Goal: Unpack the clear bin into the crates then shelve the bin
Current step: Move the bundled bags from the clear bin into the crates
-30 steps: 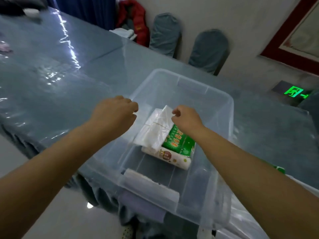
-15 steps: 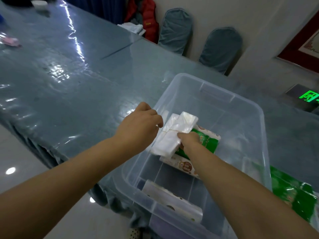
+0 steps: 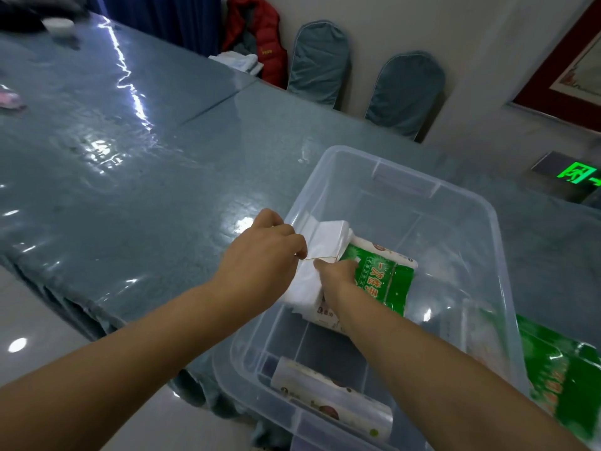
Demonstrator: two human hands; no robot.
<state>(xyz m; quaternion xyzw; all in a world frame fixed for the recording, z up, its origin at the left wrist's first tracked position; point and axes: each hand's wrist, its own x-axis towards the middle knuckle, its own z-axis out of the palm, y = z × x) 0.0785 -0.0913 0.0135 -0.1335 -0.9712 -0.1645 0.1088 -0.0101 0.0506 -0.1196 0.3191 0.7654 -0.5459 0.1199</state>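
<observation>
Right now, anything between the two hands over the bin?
Head view: a thin rubber band stretches from the left hand to the right hand, over the white bag bundle in the clear bin.

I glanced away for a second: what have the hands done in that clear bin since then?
Both hands, left and right, dropped from above the white plastic-bag bundle onto it; they now pinch and stretch its rubber band. The clear bin, the green pack and the roll stayed put.
</observation>
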